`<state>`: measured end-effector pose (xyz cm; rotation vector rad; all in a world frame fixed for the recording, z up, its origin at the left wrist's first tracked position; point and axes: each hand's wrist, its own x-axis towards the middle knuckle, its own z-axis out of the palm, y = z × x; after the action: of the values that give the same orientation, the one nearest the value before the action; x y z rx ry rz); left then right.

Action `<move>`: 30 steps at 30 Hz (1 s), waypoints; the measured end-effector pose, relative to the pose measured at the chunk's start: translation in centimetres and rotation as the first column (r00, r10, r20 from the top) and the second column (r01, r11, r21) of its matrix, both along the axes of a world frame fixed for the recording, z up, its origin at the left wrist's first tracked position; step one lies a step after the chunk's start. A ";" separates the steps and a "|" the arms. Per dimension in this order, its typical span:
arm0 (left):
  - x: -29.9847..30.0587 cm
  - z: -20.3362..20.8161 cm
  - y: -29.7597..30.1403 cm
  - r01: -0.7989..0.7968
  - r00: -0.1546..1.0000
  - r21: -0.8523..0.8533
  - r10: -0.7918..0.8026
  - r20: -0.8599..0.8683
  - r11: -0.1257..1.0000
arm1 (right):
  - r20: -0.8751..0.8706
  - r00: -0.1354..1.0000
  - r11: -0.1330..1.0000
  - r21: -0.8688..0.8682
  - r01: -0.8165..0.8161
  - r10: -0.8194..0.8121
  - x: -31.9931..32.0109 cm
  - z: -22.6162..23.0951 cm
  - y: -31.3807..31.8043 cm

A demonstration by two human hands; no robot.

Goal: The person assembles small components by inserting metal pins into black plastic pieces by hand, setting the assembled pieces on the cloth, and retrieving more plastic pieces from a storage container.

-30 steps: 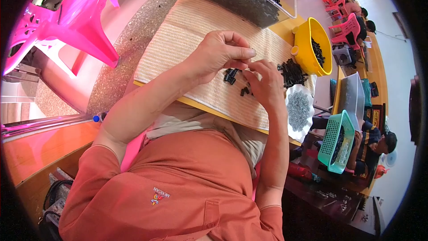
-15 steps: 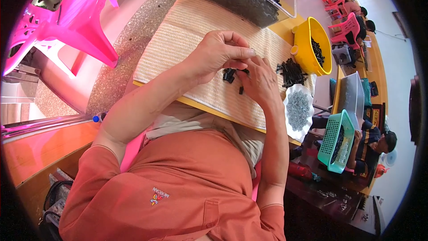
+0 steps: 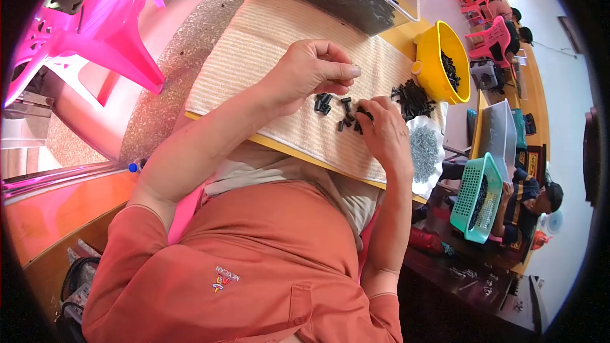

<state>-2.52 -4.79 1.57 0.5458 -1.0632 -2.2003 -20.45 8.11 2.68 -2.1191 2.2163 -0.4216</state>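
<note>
Over the striped cream towel [image 3: 254, 38], my left hand [image 3: 318, 71] is raised with thumb and fingertips pinched together; whatever lies between them is too small or hidden to make out. Lower and to the right, my right hand [image 3: 386, 130] curls its fingers round a small black cylindrical part, partly covered by the fingers. A little cluster of black parts [image 3: 323, 103] lies below my left hand. Loose black parts [image 3: 347, 118] are scattered beside my right fingertips. Just beyond the right hand sits a heap of slim black pieces [image 3: 415, 100].
A white scalloped dish [image 3: 434, 174] holds many small silvery-grey pieces. Black pieces fill a yellow basket [image 3: 434, 82] and a large clear bin [image 3: 337, 3]. Pink chairs [image 3: 108, 32] stand at left. At right, a person [image 3: 530, 195] sits by a green basket [image 3: 466, 197].
My hands were together and have parted. The right moved down and right to the loose black parts; the left stays nearly in place. More black parts now show between them.
</note>
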 end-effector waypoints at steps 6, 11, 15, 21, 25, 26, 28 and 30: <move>-0.1 -0.2 0.0 0.011 1.000 -0.001 -0.011 -0.002 1.000 | 0.131 0.991 0.998 0.051 0.025 -0.031 -0.7 -0.8 0.0; 0.0 -0.3 0.0 0.011 1.000 -0.004 -0.011 -0.011 1.000 | 0.148 0.987 0.998 0.047 0.051 -0.058 -0.7 -0.8 -0.1; -0.2 -0.4 0.2 0.015 1.000 -0.008 -0.015 0.006 1.000 | 0.159 0.985 0.997 0.045 0.055 -0.062 -0.9 -1.0 -0.1; -0.3 -0.7 0.1 0.031 0.999 -0.016 -0.031 0.017 0.999 | 0.159 0.984 0.992 0.105 0.065 -0.081 -1.0 -0.7 -0.6; -0.2 -0.7 0.2 0.037 0.999 -0.013 -0.037 0.007 0.999 | 0.231 0.972 0.999 0.001 0.047 -0.046 -1.1 -0.9 -1.1; -0.2 -0.6 0.2 0.039 0.999 -0.012 -0.039 0.007 0.999 | 0.231 0.972 0.999 0.001 0.049 -0.048 -1.2 -1.0 -1.2; -0.2 -0.6 0.2 0.035 0.999 -0.013 -0.034 0.021 0.999 | 0.283 0.958 0.997 -0.042 0.063 -0.049 -1.3 -1.3 -1.4; -0.2 -0.5 0.2 0.036 0.999 -0.013 -0.035 0.024 0.999 | 0.298 0.953 0.997 -0.035 0.068 -0.055 -1.4 -1.2 -1.2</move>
<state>-2.72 -4.56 1.05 0.5528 -1.1078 -2.2208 -21.88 6.89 1.45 -1.8629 2.1213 -0.7462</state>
